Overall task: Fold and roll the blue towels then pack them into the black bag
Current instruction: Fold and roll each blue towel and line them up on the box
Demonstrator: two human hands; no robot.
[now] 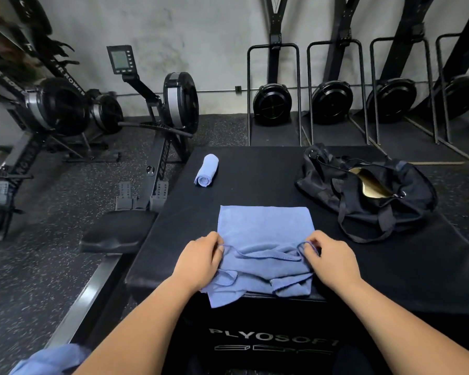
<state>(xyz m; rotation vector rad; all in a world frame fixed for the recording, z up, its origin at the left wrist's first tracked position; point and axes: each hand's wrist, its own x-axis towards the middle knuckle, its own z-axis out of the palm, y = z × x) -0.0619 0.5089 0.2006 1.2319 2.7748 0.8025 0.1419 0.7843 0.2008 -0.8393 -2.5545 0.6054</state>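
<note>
Left forearm (136,320) and right forearm (390,315) are bare all along, and the left grip (198,262) and right grip (333,262) likewise.

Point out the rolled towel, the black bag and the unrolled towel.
rolled towel (206,170), head view, middle of the roll.
black bag (414,185), head view, dark fabric right of its opening.
unrolled towel (266,226), head view, its smooth far half.
</note>
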